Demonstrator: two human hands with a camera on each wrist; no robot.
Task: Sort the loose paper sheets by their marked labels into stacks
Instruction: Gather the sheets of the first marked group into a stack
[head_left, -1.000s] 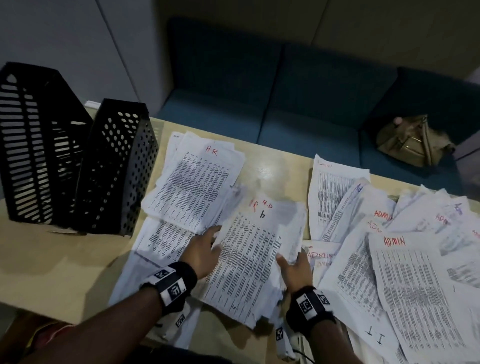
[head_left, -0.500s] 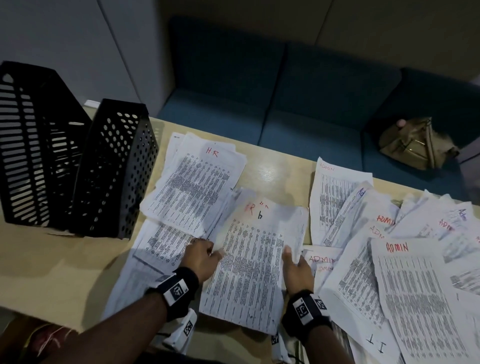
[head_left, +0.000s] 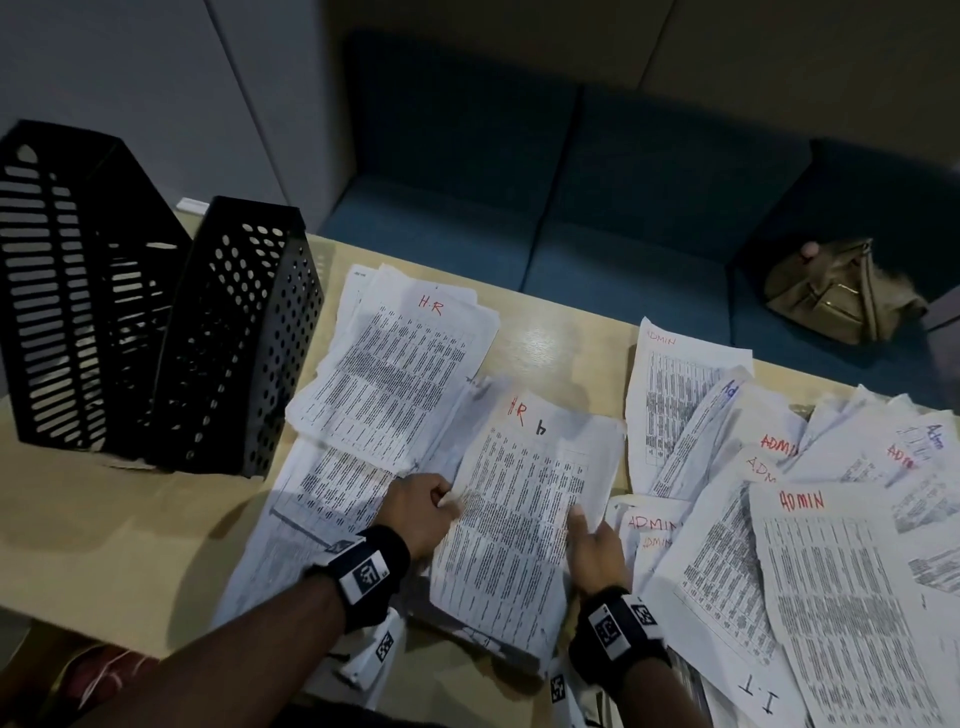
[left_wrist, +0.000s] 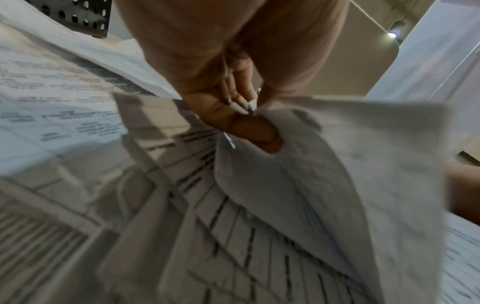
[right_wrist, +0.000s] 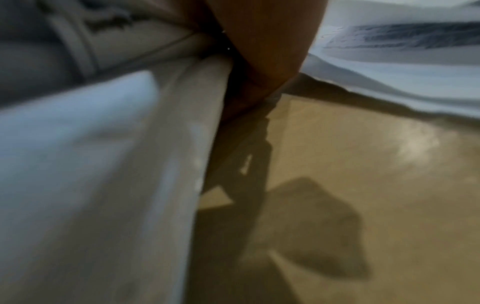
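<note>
A bundle of printed sheets marked "HR" in red (head_left: 524, 519) is lifted off the wooden table (head_left: 104, 519) between both hands. My left hand (head_left: 423, 512) pinches its left edge, thumb on top; the left wrist view shows the fingers curled under the paper (left_wrist: 324, 174). My right hand (head_left: 589, 545) grips the right edge, thumb on top and fingers hidden beneath. Another "HR" stack (head_left: 400, 364) lies behind to the left. Sheets marked "ADMIN" (head_left: 831, 597) spread over the right side, one marked "IT" at the near edge (head_left: 756, 693).
Two black perforated file holders (head_left: 156, 332) stand at the table's left. More printed sheets (head_left: 311, 499) lie under my left forearm. A blue sofa (head_left: 571, 234) runs behind the table with a tan bag (head_left: 841, 291) on it.
The HR bundle has been drawn together and squared between my hands, and its near end has risen off the table. Both hands closed inward on its edges.
</note>
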